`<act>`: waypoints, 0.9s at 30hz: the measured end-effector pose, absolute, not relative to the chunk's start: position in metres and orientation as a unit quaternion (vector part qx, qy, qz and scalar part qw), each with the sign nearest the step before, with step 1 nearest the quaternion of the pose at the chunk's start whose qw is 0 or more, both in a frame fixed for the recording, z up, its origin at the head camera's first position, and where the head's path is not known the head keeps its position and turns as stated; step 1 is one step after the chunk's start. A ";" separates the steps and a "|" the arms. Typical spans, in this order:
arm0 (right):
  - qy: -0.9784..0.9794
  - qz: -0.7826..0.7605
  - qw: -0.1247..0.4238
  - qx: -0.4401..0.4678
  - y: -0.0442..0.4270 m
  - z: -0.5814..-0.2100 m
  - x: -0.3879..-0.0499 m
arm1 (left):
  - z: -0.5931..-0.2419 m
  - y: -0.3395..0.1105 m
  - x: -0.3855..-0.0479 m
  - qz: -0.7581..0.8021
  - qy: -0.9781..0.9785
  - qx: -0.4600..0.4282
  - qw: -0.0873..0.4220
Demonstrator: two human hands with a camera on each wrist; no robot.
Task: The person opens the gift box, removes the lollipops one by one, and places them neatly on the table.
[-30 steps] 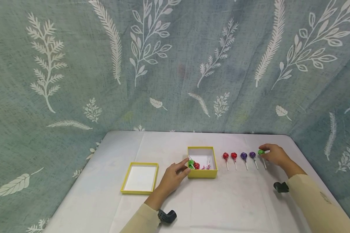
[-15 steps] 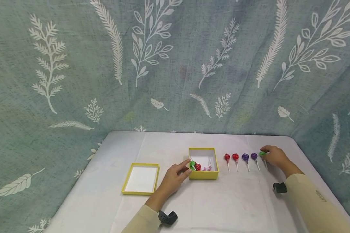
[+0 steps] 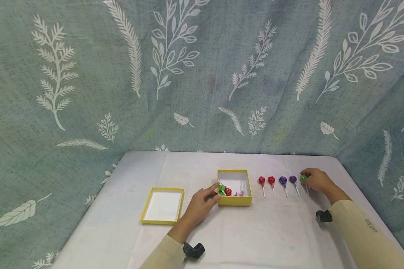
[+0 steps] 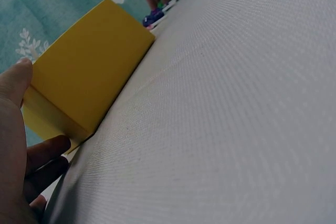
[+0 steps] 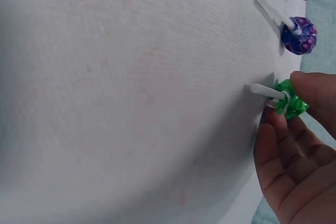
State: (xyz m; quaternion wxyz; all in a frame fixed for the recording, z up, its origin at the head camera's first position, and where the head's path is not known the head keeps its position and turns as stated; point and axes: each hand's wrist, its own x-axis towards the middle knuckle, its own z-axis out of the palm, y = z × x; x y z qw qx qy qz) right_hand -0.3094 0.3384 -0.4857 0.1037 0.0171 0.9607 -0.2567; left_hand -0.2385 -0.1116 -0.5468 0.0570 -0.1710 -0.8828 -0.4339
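My right hand pinches the head of a green lollipop between thumb and fingers at the right end of a lollipop row; its stick points toward the table's front. Left of it lie two purple lollipops and two red ones. My left hand touches the left side of the yellow box with extended fingers; the left wrist view shows thumb and fingertips at the box's wall. Inside the box are a green lollipop, a red one and pink-wrapped pieces.
A yellow-rimmed lid with a white inside lies left of the box. A white cloth covers the table, and a patterned green curtain hangs behind it. Dark devices are strapped at both wrists.
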 end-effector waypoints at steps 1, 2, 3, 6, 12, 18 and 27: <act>0.961 -0.257 0.105 0.016 0.338 -0.484 -0.309 | -0.547 -0.112 -0.238 -0.433 -0.883 -0.170 0.056; 0.961 -0.256 0.106 0.016 0.338 -0.483 -0.309 | -0.547 -0.112 -0.238 -0.433 -0.883 -0.170 0.056; 0.961 -0.256 0.108 0.017 0.338 -0.481 -0.308 | -0.547 -0.112 -0.238 -0.434 -0.883 -0.169 0.056; 0.961 -0.252 0.113 0.019 0.338 -0.477 -0.308 | -0.547 -0.112 -0.238 -0.433 -0.884 -0.168 0.054; 0.972 -0.219 0.087 -0.012 0.338 -0.468 -0.308 | -0.548 -0.112 -0.239 -0.432 -0.884 -0.168 0.052; 0.977 -0.196 0.069 -0.054 0.325 -0.449 -0.307 | -0.548 -0.112 -0.239 -0.436 -0.884 -0.163 0.051; 0.962 -0.236 0.067 -0.115 0.277 -0.426 -0.300 | -0.546 -0.111 -0.237 -0.437 -0.884 -0.159 0.045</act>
